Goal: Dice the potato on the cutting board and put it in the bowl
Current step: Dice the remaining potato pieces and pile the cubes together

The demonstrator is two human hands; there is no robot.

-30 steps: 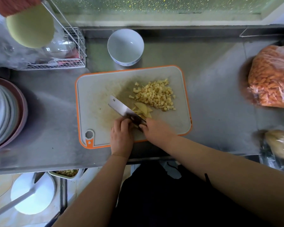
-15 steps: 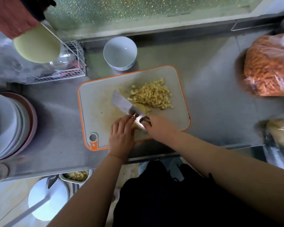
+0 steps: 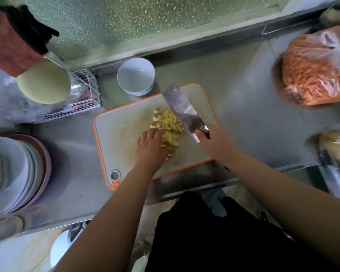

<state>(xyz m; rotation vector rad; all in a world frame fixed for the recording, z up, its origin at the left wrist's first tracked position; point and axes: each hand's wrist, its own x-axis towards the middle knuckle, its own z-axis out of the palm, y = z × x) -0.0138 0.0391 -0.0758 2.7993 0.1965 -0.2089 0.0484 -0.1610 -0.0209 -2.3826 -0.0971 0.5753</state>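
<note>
The left hand lies flat-fingered on the uncut potato slices, nearer than the right hand, which grips the cleaver over the diced pile; bowl sits beyond.

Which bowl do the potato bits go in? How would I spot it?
Find the orange-rimmed cutting board on the steel counter. Just beyond its far edge stands a small white bowl. Unlike the stacked plates at left, it stands alone and deep.
</note>
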